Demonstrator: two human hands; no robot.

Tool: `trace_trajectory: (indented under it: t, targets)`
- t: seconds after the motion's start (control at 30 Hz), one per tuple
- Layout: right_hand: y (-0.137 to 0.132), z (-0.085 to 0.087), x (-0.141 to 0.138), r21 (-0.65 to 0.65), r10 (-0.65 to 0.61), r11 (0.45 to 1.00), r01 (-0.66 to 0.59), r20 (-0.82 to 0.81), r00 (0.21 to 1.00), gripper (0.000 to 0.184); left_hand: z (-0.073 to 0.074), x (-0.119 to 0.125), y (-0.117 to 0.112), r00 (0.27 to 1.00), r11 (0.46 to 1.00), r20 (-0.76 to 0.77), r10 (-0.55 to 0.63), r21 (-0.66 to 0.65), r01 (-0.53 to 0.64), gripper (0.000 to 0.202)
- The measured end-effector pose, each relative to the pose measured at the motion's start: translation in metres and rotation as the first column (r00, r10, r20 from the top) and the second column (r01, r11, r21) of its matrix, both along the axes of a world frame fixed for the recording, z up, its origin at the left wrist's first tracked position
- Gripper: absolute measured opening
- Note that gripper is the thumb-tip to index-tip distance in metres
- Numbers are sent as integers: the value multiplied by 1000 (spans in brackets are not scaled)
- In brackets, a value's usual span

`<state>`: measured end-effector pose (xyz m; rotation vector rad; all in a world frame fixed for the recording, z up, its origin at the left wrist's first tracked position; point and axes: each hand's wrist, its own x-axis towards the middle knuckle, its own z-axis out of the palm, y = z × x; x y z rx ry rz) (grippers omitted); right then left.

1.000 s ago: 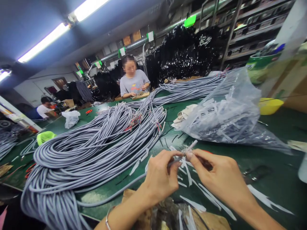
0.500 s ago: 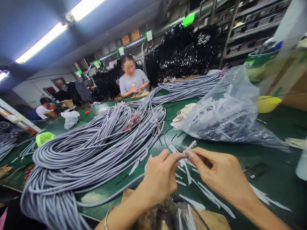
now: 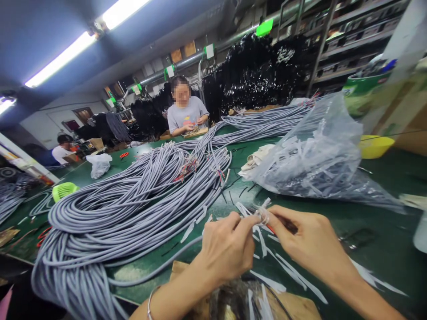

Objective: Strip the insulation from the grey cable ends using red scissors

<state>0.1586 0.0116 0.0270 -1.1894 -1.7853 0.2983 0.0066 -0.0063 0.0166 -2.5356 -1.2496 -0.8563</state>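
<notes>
Left hand (image 3: 228,244) curled round a grey cable (image 3: 185,250), thumb hidden; right hand (image 3: 308,238) pinched at its blurred end (image 3: 264,215)

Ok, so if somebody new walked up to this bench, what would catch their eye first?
Probably the heap of grey cables, sprawling in loops over the left and middle of the green table. Next, the clear bag of pale scraps at right, then the left hand and right hand at front, meeting at a frayed cable end.
</notes>
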Motion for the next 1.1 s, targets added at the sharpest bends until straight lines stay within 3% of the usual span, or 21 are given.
trace_trajectory:
  t: [0.17,0.3,0.43,0.57,0.63,0.73,0.8,0.9,0.97,1.03,1.1]
  targets:
    - [3,0,0,-41,2,999,-3,-7,1000,36,-1,2,2,999,999,-41,8,-53,-10,17]
    - [5,-1,1,-94,5,996,-7,-28,1000,37,-1,0,5,998,990,-12,-54,-129,52,18]
    - [7,-3,3,-136,7,991,-10,-20,1000,39,-4,-2,8,977,971,112,-182,-133,196,5]
    - [9,-4,5,-154,-5,988,1,-27,1000,39,-10,0,10,894,943,355,-274,-81,322,19]
    - [10,-4,5,-152,-10,988,7,-22,1000,39,-10,3,10,840,945,512,-182,-145,293,15]
    - [11,-4,5,-122,-28,992,26,-15,999,39,-7,7,10,774,922,622,124,-360,142,6]
    - [11,-5,5,-103,-34,994,33,-17,999,39,-5,6,9,776,924,599,198,-378,56,8]
    - [7,-5,1,-94,-24,995,24,-6,1000,39,-9,3,10,865,978,489,111,-209,-8,12]
    - [-1,-2,-2,-65,26,998,-27,-13,1000,39,-15,3,12,936,982,333,113,-182,-54,17]
    - [-9,2,-3,14,98,995,-97,-67,993,37,-21,4,15,976,959,180,127,-275,-74,19]
    - [-13,6,-1,80,87,994,-74,-176,981,31,-24,5,20,975,910,184,126,-413,-40,17]
